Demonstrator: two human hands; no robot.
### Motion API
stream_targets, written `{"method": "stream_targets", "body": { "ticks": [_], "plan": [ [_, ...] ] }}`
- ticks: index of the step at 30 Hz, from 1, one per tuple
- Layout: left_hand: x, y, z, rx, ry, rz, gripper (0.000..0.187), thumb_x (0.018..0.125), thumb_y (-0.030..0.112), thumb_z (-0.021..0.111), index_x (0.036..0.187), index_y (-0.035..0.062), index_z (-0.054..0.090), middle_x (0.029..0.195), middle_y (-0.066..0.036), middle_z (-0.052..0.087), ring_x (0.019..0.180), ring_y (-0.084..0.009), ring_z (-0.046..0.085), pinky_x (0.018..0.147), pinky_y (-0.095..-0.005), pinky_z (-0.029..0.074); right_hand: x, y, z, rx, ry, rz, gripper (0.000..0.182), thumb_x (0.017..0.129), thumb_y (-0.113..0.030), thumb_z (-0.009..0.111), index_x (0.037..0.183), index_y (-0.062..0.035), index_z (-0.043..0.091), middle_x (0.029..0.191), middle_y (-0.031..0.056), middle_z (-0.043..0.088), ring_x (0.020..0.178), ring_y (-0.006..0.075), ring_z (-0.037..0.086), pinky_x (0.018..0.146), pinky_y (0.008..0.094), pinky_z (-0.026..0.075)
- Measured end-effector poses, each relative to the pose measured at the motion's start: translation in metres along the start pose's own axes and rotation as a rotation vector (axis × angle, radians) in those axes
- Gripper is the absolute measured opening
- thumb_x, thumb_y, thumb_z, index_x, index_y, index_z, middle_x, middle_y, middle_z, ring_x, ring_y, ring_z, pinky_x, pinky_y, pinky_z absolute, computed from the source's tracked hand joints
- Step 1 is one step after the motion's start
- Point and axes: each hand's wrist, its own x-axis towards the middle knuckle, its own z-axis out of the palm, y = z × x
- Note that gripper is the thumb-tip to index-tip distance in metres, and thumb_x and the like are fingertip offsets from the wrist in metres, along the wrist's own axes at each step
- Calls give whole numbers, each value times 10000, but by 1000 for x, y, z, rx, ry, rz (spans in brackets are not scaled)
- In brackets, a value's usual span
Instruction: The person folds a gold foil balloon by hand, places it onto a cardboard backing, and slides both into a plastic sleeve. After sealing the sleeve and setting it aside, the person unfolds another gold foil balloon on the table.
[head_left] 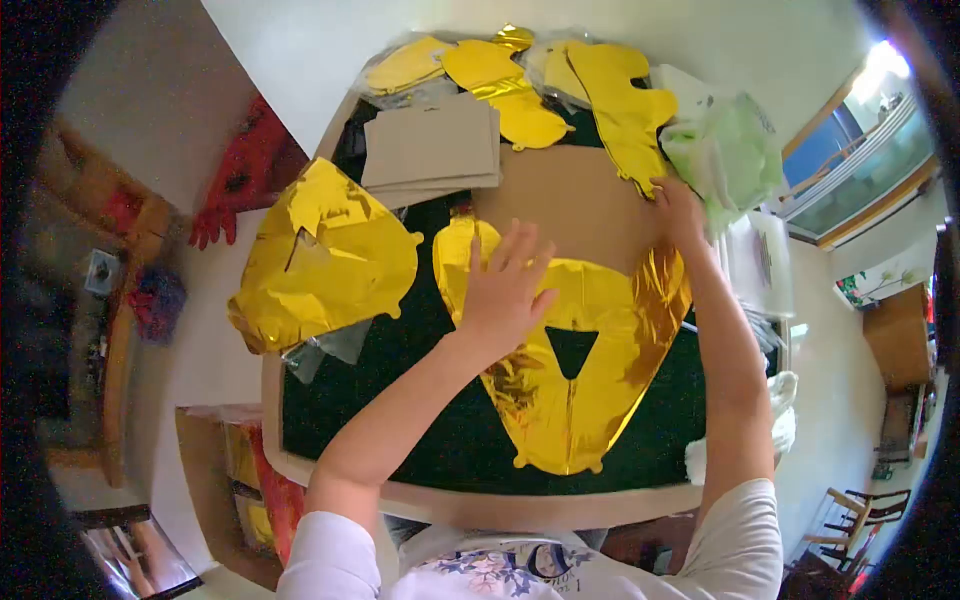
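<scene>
A large gold foil sheet with a triangular opening lies on the dark green table top. My left hand rests over the sheet's upper left part, its fingers spread. Up and to the right, my right hand is at the lower tip of another gold foil piece; its fingers are bent, and whether they grip the foil is unclear. Beneath and between the hands lies a brown cardboard sheet. A second large gold foil piece lies at the left table edge.
Grey-brown cards are stacked at the back left, beside more gold foil pieces. A pale green plastic bag and clear plastic sleeves lie at the right. An open cardboard box stands below the table's left side.
</scene>
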Motion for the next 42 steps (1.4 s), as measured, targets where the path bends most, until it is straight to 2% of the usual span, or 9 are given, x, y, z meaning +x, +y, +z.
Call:
{"method": "stream_targets", "body": {
  "ticks": [10, 13, 22, 25, 30, 33, 36, 39, 42],
  "plan": [
    [118, 14, 62, 72, -193, 169, 461, 934, 323, 502, 1350, 124, 480, 1417, -114, 448, 1363, -301, 347, 1125, -548, 214, 54, 41, 32, 514, -236, 298, 215, 826, -202, 677, 898, 0, 661, 732, 91, 665, 644, 180, 614, 597, 320, 480],
    [153, 20, 97, 88, -174, 223, 465, 949, 302, 472, 1362, 88, 465, 1410, -114, 462, 1343, -290, 379, 1111, -527, 249, 59, 44, 28, 261, -189, 207, 236, 845, -216, 653, 842, 20, 656, 716, 102, 659, 654, 170, 613, 594, 326, 471],
    [202, 27, 145, 31, -51, 189, 483, 945, 334, 468, 1345, 63, 482, 1428, -121, 443, 1358, -286, 355, 1081, -527, 296, 58, 33, 17, 252, -197, 149, 238, 859, -223, 643, 871, 13, 669, 753, 137, 677, 677, 208, 634, 630, 341, 482],
    [204, 24, 138, 77, -24, 198, 479, 936, 360, 477, 1307, 57, 509, 1414, -132, 450, 1355, -303, 354, 1069, -543, 302, 62, 10, 6, 108, 0, 84, 231, 853, -227, 657, 886, 0, 681, 776, 132, 687, 689, 201, 639, 649, 329, 492],
    [209, 22, 141, -42, 10, 175, 459, 919, 377, 506, 1238, 49, 542, 1385, -150, 462, 1313, -322, 390, 1057, -569, 292, 121, -6, -54, 362, 142, 91, 264, 856, -268, 674, 866, -5, 697, 728, 84, 679, 666, 138, 609, 639, 303, 488],
    [216, 24, 136, -167, 61, 68, 427, 917, 335, 549, 1217, 31, 542, 1314, -171, 514, 1220, -303, 481, 1002, -542, 367, 139, -15, -79, 240, 53, 68, 268, 859, -266, 674, 836, 0, 702, 712, 77, 677, 661, 111, 594, 622, 299, 473],
    [241, 30, 120, -1045, 260, -310, 394, 876, 359, 605, 1022, -3, 665, 1136, -182, 626, 1114, -307, 573, 963, -487, 431, 133, -18, -80, 181, -147, 46, 270, 855, -263, 674, 837, 3, 713, 694, 81, 674, 621, 108, 580, 588, 306, 456],
    [275, 25, 120, -1229, 66, -435, 375, 843, 306, 681, 923, -60, 664, 882, -158, 681, 829, -273, 670, 720, -384, 547, 119, -13, -53, 160, -218, 129, 272, 856, -264, 670, 844, 5, 715, 693, 87, 677, 631, 119, 590, 607, 318, 465],
    [275, 19, 115, -1426, 11, -493, 276, 812, 191, 719, 915, -57, 655, 747, -108, 664, 599, -217, 646, 535, -310, 534, 97, -30, -45, 302, -106, 203, 260, 874, -240, 621, 964, -9, 698, 791, 103, 705, 717, 193, 663, 674, 338, 502]
  ]
}}
